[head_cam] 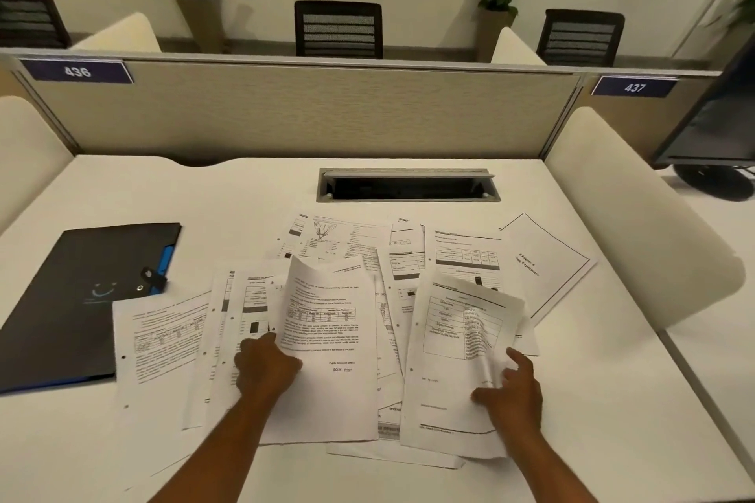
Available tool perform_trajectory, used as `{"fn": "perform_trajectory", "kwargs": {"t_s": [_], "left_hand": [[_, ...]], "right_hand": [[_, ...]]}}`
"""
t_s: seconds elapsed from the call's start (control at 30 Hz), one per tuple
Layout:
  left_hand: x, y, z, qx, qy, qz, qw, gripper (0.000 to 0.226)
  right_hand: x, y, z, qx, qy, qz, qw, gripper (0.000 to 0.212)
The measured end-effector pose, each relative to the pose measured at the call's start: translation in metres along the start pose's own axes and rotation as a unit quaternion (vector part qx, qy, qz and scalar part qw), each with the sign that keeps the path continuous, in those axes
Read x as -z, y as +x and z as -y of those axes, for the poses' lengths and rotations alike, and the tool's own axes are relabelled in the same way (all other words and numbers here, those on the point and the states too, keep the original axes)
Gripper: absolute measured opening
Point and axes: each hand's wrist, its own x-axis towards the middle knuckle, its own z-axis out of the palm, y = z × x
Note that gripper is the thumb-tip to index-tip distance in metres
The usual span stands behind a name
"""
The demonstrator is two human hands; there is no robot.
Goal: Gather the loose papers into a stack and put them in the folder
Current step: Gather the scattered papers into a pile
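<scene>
Right now your left hand [265,365] grips the left edge of a printed sheet [327,343] near the middle of the desk [592,400], fingers curled round the paper so that its top edge lifts and curls. Your right hand [510,392] pinches the right edge of a second sheet [453,359] at about 3 o'clock from the first, thumb on top, index finger stretched out, and that page buckles upward along its right side.

The loose papers [367,249] are not yet a stack. They fan out across the desk from 9 o'clock round to 2 o'clock, overlapping at odd angles, with one bordered page [547,261] lying skewed out at 2 o'clock. The folder [77,298] lies shut at 9 o'clock, and one sheet [163,343] overlaps its near right corner.

Watch these risks, as I judge them:
- Both held pages are already bent; pull them together quickly and you may crease or tear them.
- Sheets lie under both your hands, so sliding inward could drag some and leave others behind.
- The page on the folder could slip off the desk's near edge when you open the cover.
- The far pages at 12 and 2 o'clock are easy to miss.
</scene>
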Motion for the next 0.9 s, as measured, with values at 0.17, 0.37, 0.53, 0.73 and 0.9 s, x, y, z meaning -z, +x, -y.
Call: {"fn": "perform_trajectory", "kwargs": {"t_s": [0.17, 0.37, 0.53, 0.73, 0.9], "left_hand": [[-0.006, -0.019, -0.018, 0.019, 0.053, -0.032, 0.998, 0.094], [-0.013, -0.014, -0.023, 0.027, 0.071, -0.022, 0.997, 0.121], [-0.004, -0.008, -0.022, 0.047, -0.035, 0.011, 0.998, 0.118], [0.008, 0.0, -0.005, 0.013, -0.212, 0.031, 0.977, 0.071], [0.024, 0.005, 0.021, -0.004, -0.365, 0.133, 0.922, 0.034]], "right_hand": [[-0.002, 0.002, 0.014, 0.054, -0.054, 0.03, 0.997, 0.086], [-0.022, -0.005, 0.038, 0.181, -0.254, -0.039, 0.949, 0.08], [-0.051, -0.016, 0.043, 0.293, -0.293, -0.019, 0.91, 0.06], [-0.056, -0.015, 0.026, 0.176, -0.338, -0.042, 0.924, 0.086], [-0.04, 0.0, 0.02, 0.126, -0.378, -0.064, 0.915, 0.11]]}}
